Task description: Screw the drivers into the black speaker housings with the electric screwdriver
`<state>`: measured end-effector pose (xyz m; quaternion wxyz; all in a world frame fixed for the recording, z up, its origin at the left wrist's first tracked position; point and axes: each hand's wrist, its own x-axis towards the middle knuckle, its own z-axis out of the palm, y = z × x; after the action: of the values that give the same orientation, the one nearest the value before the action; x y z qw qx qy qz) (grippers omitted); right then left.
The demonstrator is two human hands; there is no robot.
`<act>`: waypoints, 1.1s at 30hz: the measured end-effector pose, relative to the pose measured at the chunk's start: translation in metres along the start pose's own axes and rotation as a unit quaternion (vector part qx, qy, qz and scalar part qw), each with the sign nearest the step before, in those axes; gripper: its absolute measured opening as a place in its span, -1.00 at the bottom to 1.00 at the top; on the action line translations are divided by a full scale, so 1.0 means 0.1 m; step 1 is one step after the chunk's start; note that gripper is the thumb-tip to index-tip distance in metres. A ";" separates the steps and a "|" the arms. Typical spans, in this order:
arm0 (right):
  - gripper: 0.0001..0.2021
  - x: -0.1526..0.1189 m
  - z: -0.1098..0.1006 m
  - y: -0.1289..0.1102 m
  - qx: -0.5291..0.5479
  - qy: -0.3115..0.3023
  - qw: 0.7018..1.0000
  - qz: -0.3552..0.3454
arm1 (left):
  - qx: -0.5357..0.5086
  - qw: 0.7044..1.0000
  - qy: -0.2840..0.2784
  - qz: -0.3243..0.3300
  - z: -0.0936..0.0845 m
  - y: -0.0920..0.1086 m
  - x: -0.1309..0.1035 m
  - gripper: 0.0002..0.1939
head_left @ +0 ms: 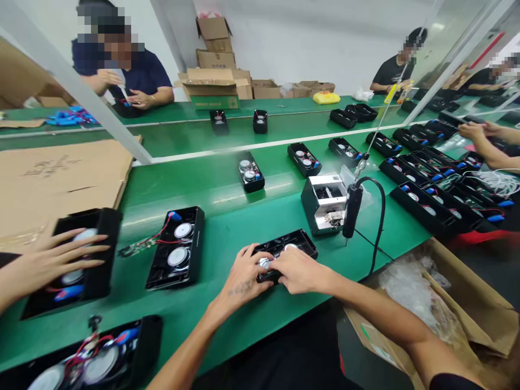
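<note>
A black speaker housing (304, 245) with round silver speakers lies on the green bench before me. My left hand (246, 273) is wrapped round its left end, fingers over the far edge and thumb at the near side. My right hand (298, 271) reaches over the near edge, its fingers closed and pressed down inside the housing beside my left fingertips. Whatever they pinch is hidden. An electric screwdriver (352, 211) hangs tip down to the right, near a silver-and-black screw feeder (325, 203).
An open housing (199, 244) with red wires stands left, with another (138, 346) nearer. A co-worker's hand (52, 260) rests on a further housing. Several housings line the green conveyor (182, 179); more are stacked right. A cardboard box (479, 303) with plastic bags sits below right.
</note>
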<state>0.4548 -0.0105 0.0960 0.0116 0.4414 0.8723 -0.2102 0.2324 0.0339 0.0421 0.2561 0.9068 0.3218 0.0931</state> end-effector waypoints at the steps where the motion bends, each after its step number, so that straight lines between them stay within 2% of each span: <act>1: -0.72 0.06 -0.07 0.00 -0.004 -0.008 1.000 0.011 | -0.011 1.000 -0.011 -0.005 -0.07 -0.03 0.05 -0.87; 4: -0.64 0.20 -0.20 0.04 0.006 -0.023 0.999 0.027 | -0.023 0.999 -0.028 -0.011 -0.25 -0.08 0.17 -0.83; 8: -0.59 0.30 -0.17 0.10 0.039 -0.022 0.999 0.027 | -0.036 0.998 -0.037 -0.019 -0.33 -0.10 0.23 -0.75; 14: -0.74 0.32 0.03 0.09 0.011 0.035 0.999 0.022 | -0.044 0.998 -0.036 -0.018 -0.31 -0.13 0.23 -0.73; 18: -0.76 0.21 0.04 -0.02 0.007 0.047 0.999 0.016 | -0.020 1.000 -0.019 0.002 -0.26 -0.12 0.16 -0.81; 20: -0.73 0.07 0.02 -0.02 0.037 0.107 0.994 -0.009 | -0.005 1.000 -0.004 0.012 -0.19 -0.07 0.09 -0.83; 21: -0.70 -0.01 0.01 0.02 0.060 0.176 0.982 -0.015 | 0.003 1.000 0.004 0.019 -0.14 -0.05 0.04 -0.85; 22: -0.66 -0.11 0.00 0.08 0.081 0.275 0.958 -0.003 | 0.016 0.999 0.018 0.030 -0.08 -0.02 -0.02 -0.87; 23: -0.62 -0.22 0.00 0.18 0.092 0.394 0.914 0.031 | 0.033 0.998 0.039 0.044 -0.01 0.00 -0.07 -0.90; 24: -0.58 -0.32 0.00 0.30 0.087 0.511 0.851 0.087 | 0.054 0.995 0.065 0.059 0.06 0.02 -0.13 -0.92; 25: -0.54 -0.43 0.01 0.45 0.069 0.604 0.779 0.157 | 0.076 0.990 0.095 0.076 0.14 0.03 -0.18 -0.93; 26: -0.49 -0.53 0.01 0.62 0.044 0.661 0.714 0.228 | 0.095 0.984 0.124 0.090 0.20 0.04 -0.22 -0.92; 27: -0.44 -0.61 0.01 0.79 0.024 0.681 0.673 0.288 | 0.110 0.978 0.147 0.100 0.26 0.05 -0.25 -0.89; 28: -0.41 -0.69 0.02 0.96 0.017 0.673 0.661 0.332 | 0.116 0.975 0.160 0.104 0.30 0.05 -0.28 -0.86; 30: -0.42 -0.81 0.05 1.23 0.049 0.618 0.690 0.372 | 0.118 0.972 0.170 0.108 0.34 0.05 -0.29 -0.82; 31: -0.46 -0.85 0.07 1.33 0.076 0.598 0.705 0.374 | 0.117 0.972 0.170 0.109 0.34 0.04 -0.29 -0.80; 33: -0.53 -0.89 0.16 1.41 0.132 0.598 0.703 0.361 | 0.109 0.972 0.173 0.111 0.34 0.03 -0.28 -0.78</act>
<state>0.6157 -0.0106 0.0494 -0.4961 0.7528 0.4326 0.0055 0.2235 0.0009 0.0145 0.0839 0.9295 0.2664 0.2407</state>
